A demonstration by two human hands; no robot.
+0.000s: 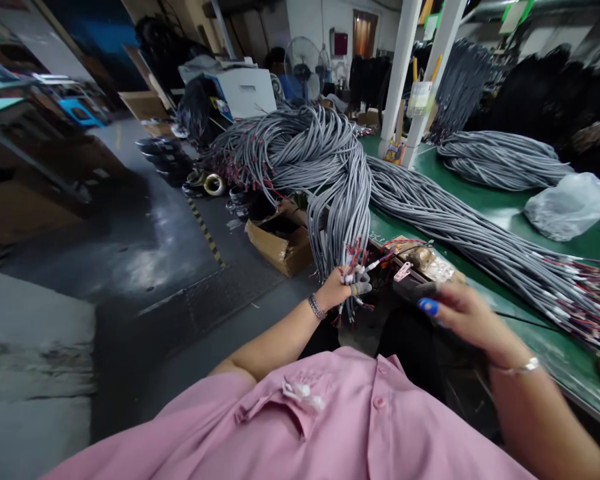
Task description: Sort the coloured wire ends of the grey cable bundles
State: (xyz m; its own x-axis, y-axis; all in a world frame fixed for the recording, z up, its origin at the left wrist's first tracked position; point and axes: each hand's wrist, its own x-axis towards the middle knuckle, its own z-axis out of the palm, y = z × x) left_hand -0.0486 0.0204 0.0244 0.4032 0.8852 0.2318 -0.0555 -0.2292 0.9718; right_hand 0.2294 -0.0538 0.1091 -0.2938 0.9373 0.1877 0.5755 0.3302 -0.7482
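A cluster of grey cable ends (pixel 351 272) with white sleeves and bare red and black wires is gripped in my left hand (pixel 337 290), closed around it. Grey finger covers show on that hand. One thin strand of coloured wires (pixel 383 259) points right from the cluster. To the right, my right hand (pixel 457 310) is blurred, with blue tape on the thumb and the fingers drawn together. Something dark is at its fingertips, too smeared to name. A black cord (pixel 525 321) runs rightward from behind this hand. Close by lies a pink clip (pixel 403 271).
Long grey cable bundles (pixel 460 227) stretch over the green table (pixel 510 223). A big cable heap (pixel 300 143) stands behind my left hand. An open cardboard box (pixel 280 247) sits on the floor below it. A clear plastic bag (pixel 570 207) and white posts (pixel 403 73) are at right.
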